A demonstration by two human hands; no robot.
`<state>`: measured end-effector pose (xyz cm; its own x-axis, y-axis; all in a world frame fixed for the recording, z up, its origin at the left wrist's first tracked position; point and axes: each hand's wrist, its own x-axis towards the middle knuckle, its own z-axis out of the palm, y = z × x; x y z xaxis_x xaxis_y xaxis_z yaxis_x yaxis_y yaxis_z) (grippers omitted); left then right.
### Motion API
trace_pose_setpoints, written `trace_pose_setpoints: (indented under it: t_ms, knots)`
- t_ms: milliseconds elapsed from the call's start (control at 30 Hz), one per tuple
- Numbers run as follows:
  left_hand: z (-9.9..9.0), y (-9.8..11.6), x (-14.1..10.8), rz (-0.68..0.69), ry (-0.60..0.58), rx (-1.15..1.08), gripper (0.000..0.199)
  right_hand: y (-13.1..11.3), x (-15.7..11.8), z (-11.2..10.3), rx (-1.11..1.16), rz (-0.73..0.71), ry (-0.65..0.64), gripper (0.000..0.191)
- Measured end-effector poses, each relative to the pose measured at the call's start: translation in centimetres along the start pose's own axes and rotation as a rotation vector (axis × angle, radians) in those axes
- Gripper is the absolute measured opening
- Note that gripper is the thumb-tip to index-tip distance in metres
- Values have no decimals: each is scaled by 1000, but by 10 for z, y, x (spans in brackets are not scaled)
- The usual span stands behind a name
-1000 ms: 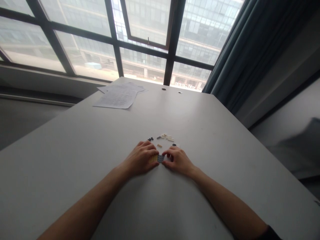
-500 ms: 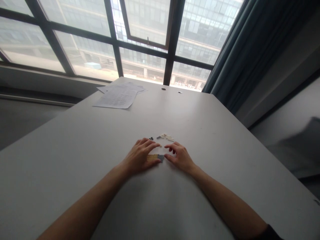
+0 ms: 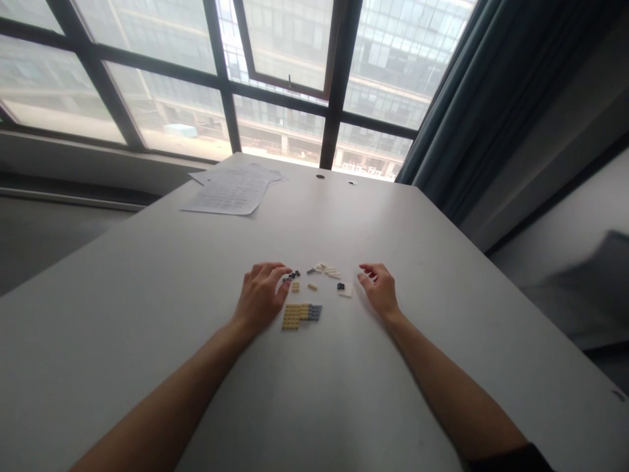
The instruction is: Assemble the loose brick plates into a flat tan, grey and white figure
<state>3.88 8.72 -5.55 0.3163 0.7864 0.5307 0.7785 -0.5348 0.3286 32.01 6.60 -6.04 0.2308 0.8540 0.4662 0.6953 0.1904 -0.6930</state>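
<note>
A flat tan-and-grey assembly of studded building plates lies on the table in front of me. My left hand rests just left of it, thumb and fingers apart, beside a small group of dark pieces; nothing shows in its grasp. Between the hands sit a small tan plate and a narrower tan piece. My right hand is off to the right, fingers loosely curled with a gap to the thumb, holding nothing visible. Nearest to it are a black piece and a white plate.
Behind the hands is a cluster of white pieces with a grey piece at its left. Printed papers lie at the far left of the white table. Windows stand beyond, with a dark curtain at the right.
Both hands have drawn apart, the left hand leftward and the right hand rightward. The plate assembly, small tan pieces, black piece and white plate are now uncovered.
</note>
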Motion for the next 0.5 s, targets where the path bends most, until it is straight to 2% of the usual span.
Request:
trace_pose_setpoints:
  t_ms: [233, 367, 500]
  knots:
    - [5, -8, -2, -70, -56, 113, 31, 0, -6, 6, -39, -24, -50, 21]
    - [7, -9, -2, -61, -119, 155, 34, -2, -7, 6, -52, -30, -65, 21]
    - [7, -9, -3, -51, -105, 171, 31, -1, -7, 6, -63, -26, -73, 20]
